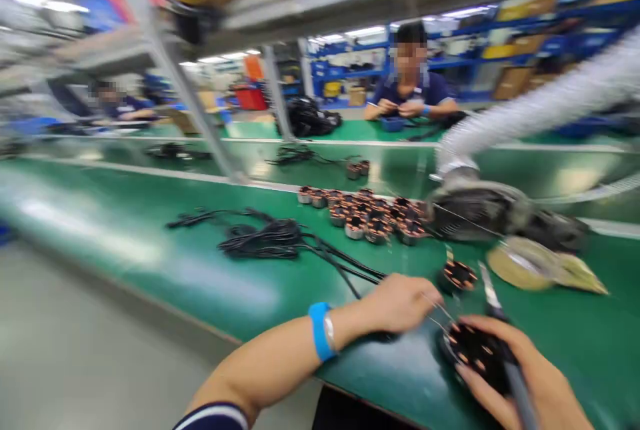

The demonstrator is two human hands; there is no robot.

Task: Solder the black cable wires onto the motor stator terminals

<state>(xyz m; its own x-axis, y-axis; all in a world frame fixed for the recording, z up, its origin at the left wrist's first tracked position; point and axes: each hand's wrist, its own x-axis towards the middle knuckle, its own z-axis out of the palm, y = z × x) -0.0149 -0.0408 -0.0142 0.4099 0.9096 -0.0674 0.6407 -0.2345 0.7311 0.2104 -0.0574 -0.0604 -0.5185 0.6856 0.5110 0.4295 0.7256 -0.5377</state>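
Observation:
My left hand (403, 302), with a blue band at the wrist, is closed and pinches thin wires that run toward the part in my other hand. My right hand (530, 363) is wrapped round a dark round motor coil (475, 353) with copper windings, at the lower right; a dark, pen-like tool (520, 390) lies across that hand. Just beyond, another copper coil (459, 275) rests on the green table (200, 277), beside a pointed metal tip (489, 287). Black cables (273, 238) lie bundled to the left, their ends passing under my left hand.
Several copper coils (377, 213) are grouped at mid-table. A white flexible duct (530, 110) ends in a dark hood (477, 207) at right, near a yellowish roll (523, 262). A person (411, 87) works across the tables; another person (117, 103) sits far left. A slanted metal post (175, 77) stands left.

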